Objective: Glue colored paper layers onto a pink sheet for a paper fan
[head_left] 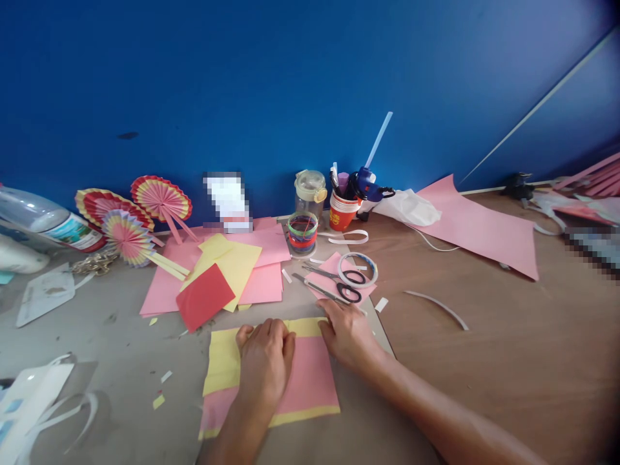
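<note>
"As you look first at the near side, where is the pink-and-yellow paper (310, 374)?"

"It lies on the grey surface (126, 368), partly under the left hand (266, 352), whose fingers are curled near the upper yellow edge."

"And the right hand (349, 328)?"

"Its thumb is at the upper right corner, with the fingers bent. Whether either hand pinches the paper, I cannot tell."

"What is farther?"

"Beyond the left hand, a red sheet (206, 297) overlaps a yellow sheet (245, 258). Beyond the right hand are scissors (336, 278) and a tape roll (374, 270). Farther stands a red cup (341, 216) with pens, near the blue wall (271, 84)."
</note>
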`<state>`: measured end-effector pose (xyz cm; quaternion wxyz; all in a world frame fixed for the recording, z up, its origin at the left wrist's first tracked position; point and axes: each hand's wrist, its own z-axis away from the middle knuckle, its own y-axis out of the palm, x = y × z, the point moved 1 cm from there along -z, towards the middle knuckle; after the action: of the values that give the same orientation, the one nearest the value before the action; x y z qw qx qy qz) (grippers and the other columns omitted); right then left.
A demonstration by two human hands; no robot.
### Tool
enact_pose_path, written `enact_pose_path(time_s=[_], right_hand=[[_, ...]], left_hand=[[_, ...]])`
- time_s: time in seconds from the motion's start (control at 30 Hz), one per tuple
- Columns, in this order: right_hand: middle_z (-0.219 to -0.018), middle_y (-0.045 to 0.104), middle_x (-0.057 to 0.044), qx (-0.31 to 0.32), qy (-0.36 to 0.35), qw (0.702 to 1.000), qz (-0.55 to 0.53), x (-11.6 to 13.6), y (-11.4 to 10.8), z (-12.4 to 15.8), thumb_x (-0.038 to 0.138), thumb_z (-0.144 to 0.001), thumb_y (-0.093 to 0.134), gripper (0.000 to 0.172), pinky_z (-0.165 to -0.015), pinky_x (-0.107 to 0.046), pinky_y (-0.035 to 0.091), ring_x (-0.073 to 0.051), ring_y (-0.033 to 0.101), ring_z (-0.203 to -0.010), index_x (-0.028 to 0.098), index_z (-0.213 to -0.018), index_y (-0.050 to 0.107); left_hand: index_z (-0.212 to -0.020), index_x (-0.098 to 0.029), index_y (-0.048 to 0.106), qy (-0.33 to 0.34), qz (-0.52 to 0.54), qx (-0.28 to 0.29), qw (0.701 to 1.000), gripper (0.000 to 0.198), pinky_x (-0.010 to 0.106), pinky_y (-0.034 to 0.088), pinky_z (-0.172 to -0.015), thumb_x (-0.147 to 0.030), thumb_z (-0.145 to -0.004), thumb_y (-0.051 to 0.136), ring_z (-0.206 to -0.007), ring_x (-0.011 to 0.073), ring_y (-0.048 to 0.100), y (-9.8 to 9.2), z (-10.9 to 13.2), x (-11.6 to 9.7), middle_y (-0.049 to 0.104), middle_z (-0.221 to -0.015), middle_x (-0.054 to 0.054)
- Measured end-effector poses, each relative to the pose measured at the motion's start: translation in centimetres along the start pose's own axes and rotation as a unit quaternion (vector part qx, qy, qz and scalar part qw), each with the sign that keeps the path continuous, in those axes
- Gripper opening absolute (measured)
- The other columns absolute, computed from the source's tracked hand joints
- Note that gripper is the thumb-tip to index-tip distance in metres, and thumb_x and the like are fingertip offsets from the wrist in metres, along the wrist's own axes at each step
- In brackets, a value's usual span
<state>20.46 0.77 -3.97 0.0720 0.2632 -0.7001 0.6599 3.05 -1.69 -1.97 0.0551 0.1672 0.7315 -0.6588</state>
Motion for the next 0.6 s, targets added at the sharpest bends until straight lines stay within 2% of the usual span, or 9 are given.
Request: enact_pose_path(time_s=[0.23,0.43,0.6], right_hand=[[-0.084,0.070,-0.008,0.026,0.013,1.000,0.003,0.06,-0.10,-0.10,0.012,-0.075,0.047,0.033,-0.068,-0.031,0.040,-0.023,0.063,-0.077,0.014,-0.106,0.059],[-0.085,0.070,-0.009,0.033,0.014,0.999,0.018,0.08,-0.19,-0.11,0.013,-0.077,0.047,0.032,-0.069,-0.031,0.040,-0.024,0.063,-0.078,0.014,-0.107,0.059],[-0.088,0.070,-0.010,0.053,0.017,0.998,0.022,0.18,-0.48,-0.08,0.014,-0.078,0.047,0.033,-0.069,-0.032,0.041,-0.025,0.064,-0.080,0.013,-0.109,0.058]], left_hand=[[-0.083,-0.021,0.055,0.007,0.016,-0.001,1.000,0.006,0.037,0.026,-0.086,-0.015,-0.086,0.052,-0.071,0.0163,0.062,0.06,0.03,0.11,0.062,-0.074,-0.003],[-0.091,-0.026,0.063,0.027,-0.001,-0.009,1.000,0.019,0.037,0.025,-0.084,-0.015,-0.089,0.048,-0.072,0.0161,0.062,0.04,-0.03,-0.18,0.061,-0.073,-0.003],[-0.092,-0.027,0.066,0.032,-0.013,-0.011,0.999,0.020,0.038,0.025,-0.084,-0.015,-0.089,0.049,-0.070,0.0149,0.061,-0.05,0.05,-0.26,0.059,-0.071,-0.003]])
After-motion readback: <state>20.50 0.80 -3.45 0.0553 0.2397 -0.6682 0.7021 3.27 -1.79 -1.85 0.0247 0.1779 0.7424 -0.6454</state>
